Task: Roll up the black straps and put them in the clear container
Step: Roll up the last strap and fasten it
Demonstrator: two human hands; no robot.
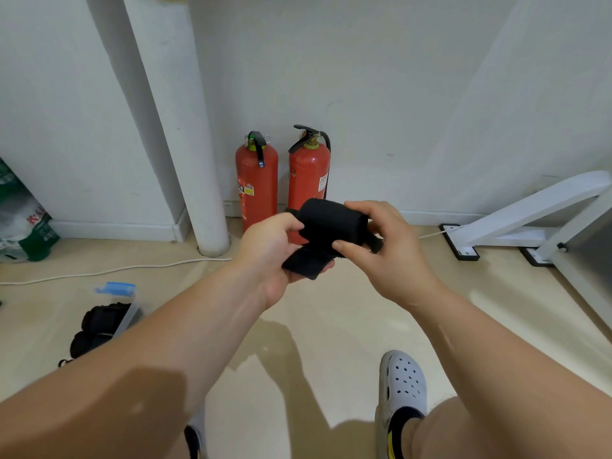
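Above the floor [331,313], a black strap [331,223] is clamped between the left hand [271,250] and the right hand [390,256]. It is largely rolled, with a tail left loose. Other rolled straps [102,318] are already held in the clear container [130,314] at the left; this strap is yet to be added.

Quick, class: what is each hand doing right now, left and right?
Left hand: grips the black strap, at its loose end.
Right hand: grips the same strap, round the rolled part.
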